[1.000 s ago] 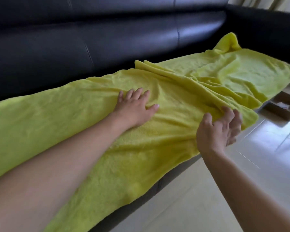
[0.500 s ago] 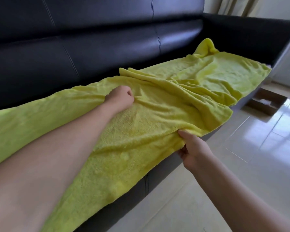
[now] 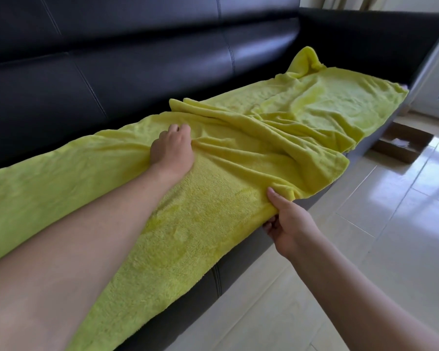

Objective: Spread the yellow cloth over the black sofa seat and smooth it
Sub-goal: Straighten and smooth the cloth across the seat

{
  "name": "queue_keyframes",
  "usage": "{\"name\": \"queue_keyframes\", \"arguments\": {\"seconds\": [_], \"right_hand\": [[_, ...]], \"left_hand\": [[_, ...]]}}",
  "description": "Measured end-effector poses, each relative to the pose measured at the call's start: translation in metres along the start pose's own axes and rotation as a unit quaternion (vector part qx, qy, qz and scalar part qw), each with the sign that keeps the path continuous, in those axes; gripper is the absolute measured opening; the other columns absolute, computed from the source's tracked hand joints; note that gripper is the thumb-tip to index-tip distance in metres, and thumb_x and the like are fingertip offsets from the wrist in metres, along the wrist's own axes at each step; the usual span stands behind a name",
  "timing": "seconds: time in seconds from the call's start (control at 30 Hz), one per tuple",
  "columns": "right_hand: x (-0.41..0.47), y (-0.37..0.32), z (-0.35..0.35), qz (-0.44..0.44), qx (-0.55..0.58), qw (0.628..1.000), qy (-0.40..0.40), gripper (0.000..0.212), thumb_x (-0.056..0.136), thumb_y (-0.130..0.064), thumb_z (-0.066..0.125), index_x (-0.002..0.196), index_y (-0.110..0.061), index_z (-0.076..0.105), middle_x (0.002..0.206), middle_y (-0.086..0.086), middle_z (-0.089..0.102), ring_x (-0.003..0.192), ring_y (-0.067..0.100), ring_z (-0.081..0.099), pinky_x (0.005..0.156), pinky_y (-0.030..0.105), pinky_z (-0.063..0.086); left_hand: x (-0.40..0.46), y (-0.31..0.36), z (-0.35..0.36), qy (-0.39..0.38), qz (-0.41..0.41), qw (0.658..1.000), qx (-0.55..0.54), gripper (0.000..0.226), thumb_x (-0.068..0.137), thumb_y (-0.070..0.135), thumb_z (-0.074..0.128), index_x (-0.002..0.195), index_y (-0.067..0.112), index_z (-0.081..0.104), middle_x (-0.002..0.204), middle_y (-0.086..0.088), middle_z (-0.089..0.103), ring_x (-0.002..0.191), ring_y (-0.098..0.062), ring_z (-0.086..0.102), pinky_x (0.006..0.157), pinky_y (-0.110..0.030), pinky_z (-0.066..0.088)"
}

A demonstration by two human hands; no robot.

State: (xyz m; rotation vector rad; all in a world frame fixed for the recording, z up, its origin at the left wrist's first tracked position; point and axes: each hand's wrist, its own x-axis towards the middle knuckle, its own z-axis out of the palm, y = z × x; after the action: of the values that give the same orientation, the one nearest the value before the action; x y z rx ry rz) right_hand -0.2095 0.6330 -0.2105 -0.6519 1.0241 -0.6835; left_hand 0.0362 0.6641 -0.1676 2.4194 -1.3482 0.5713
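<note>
The black sofa (image 3: 137, 79) runs from 8 o'clock up to 2 o'clock. The yellow cloth (image 3: 213, 206) lies along its seat and covers most of it. The near part lies fairly flat. In the middle there is a bunch of long folds, and at the far end, near 1 o'clock, one corner stands up against the sofa back.

The hands are apart. The left hand (image 3: 171, 148) sits in the middle of the cloth with its fingers curled into the fabric; it looks like it holds a fold, but the fingertips are hidden. The right hand (image 3: 288, 224), at about 4 o'clock, pinches the front edge of the cloth, thumb on top.

The step now is pulling the cloth straight. Next, I think, both hands should tug toward 2 o'clock to open the folds, then rub them flat.
</note>
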Motion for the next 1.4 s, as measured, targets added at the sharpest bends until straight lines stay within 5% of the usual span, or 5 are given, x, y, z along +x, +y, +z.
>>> {"name": "queue_keyframes", "arguments": {"seconds": [0.43,0.6,0.77,1.2,1.4], "right_hand": [[0.005,-0.004,0.002,-0.047,-0.006,0.998,0.031,0.019,0.08,-0.018,0.079,0.087,-0.018,0.061,0.1,0.004,0.066,0.086,0.022,0.064,0.07,0.035,0.057],[0.008,-0.014,-0.006,-0.007,0.011,1.0,0.013,0.034,0.081,-0.04,0.075,0.105,-0.019,0.061,0.086,0.001,0.066,0.062,0.016,0.06,0.05,0.026,0.051],[0.029,-0.043,-0.015,0.015,0.085,0.994,0.061,0.045,0.083,-0.044,0.069,0.118,-0.019,0.058,0.102,0.005,0.066,0.084,0.023,0.064,0.087,0.04,0.054],[0.065,-0.082,-0.044,-0.043,0.061,0.997,-0.014,0.013,0.085,-0.02,0.07,0.093,-0.022,0.06,0.108,0.009,0.066,0.099,0.031,0.064,0.092,0.05,0.053],[0.082,-0.121,-0.05,-0.011,0.084,0.994,-0.064,0.032,0.086,-0.011,0.067,0.115,-0.019,0.056,0.105,0.005,0.065,0.095,0.027,0.063,0.087,0.046,0.052]], "left_hand": [[0.01,-0.016,-0.012,-0.059,-0.179,0.981,-0.038,0.027,0.092,0.007,0.044,0.118,-0.001,0.049,0.126,-0.021,0.051,0.111,-0.042,0.053,0.086,-0.045,0.044],[0.01,-0.021,-0.012,-0.115,-0.171,0.978,0.014,0.033,0.09,0.016,0.045,0.121,0.003,0.049,0.127,-0.018,0.054,0.114,-0.041,0.051,0.088,-0.045,0.043],[0.025,0.018,-0.012,-0.103,-0.117,0.988,0.011,0.029,0.092,0.022,0.042,0.117,0.013,0.052,0.129,-0.012,0.05,0.119,-0.035,0.043,0.098,-0.046,0.038],[0.101,0.145,0.017,-0.077,-0.108,0.991,0.03,0.05,0.097,0.046,0.036,0.128,0.01,0.052,0.135,-0.013,0.047,0.125,-0.034,0.041,0.101,-0.044,0.034],[0.125,0.156,0.015,-0.286,-0.081,0.95,0.095,0.031,0.085,0.035,0.049,0.105,0.015,0.061,0.118,-0.01,0.063,0.106,-0.032,0.056,0.079,-0.037,0.043]]}}
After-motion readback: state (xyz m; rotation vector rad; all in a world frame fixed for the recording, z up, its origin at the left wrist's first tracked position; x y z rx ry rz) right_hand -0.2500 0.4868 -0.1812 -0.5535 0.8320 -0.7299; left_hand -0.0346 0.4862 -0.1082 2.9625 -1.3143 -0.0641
